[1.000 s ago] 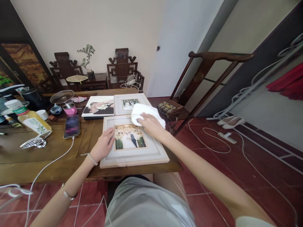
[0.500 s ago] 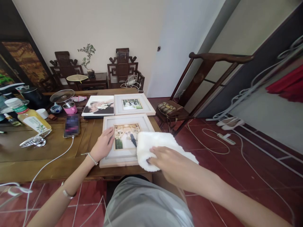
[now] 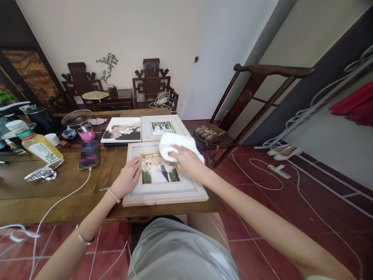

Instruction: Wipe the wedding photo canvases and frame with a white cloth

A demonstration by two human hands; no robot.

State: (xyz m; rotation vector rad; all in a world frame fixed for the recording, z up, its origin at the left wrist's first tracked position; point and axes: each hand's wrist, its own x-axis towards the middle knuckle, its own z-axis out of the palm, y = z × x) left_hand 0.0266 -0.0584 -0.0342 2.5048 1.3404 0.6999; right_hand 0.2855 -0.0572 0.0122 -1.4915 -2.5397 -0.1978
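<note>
A white picture frame with a photo of a couple lies flat near the table's front edge. My left hand rests on its left side, fingers stretched out over the border. With my right hand I grip a fluffy white cloth, which covers the upper right part of this frame and the photo's corner. Just behind lies a second white picture frame with a smaller photo. To its left is a white-edged photo album or print.
The wooden table also bears a phone with a charging cable, a juice bottle, scissors and a pink cup. A dark wooden chair with a plaid bag stands at the right. Cables lie on the red floor.
My right hand has moved the cloth away from me and slightly left, from the frame's lower right to its upper right, uncovering more of the photo. My left hand has stayed put.
</note>
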